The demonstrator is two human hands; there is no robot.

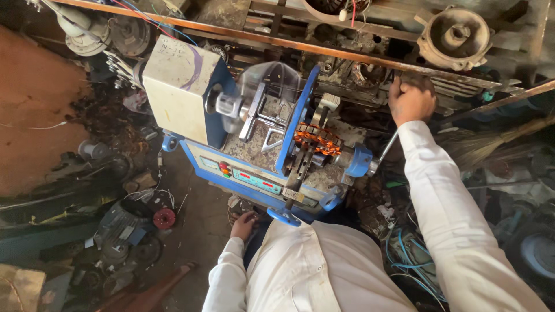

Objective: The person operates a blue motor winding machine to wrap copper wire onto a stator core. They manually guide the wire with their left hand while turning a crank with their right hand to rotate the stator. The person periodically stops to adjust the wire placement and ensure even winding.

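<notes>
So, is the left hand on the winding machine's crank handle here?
No. The left hand rests low beneath the blue winding machine, while the right hand grips the crank handle at the machine's far end.

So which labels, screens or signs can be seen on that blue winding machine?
Long pale control panel: front face, with red lit readouts and small red buttons.
Small whitish label: front edge, beside the panel, rectangular.
Cream box housing: left end, with blue handwritten marks on top.

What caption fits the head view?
Right hand grips crank handle of blue coil-winding machine holding orange copper-wound stator; left hand rests below.
</notes>
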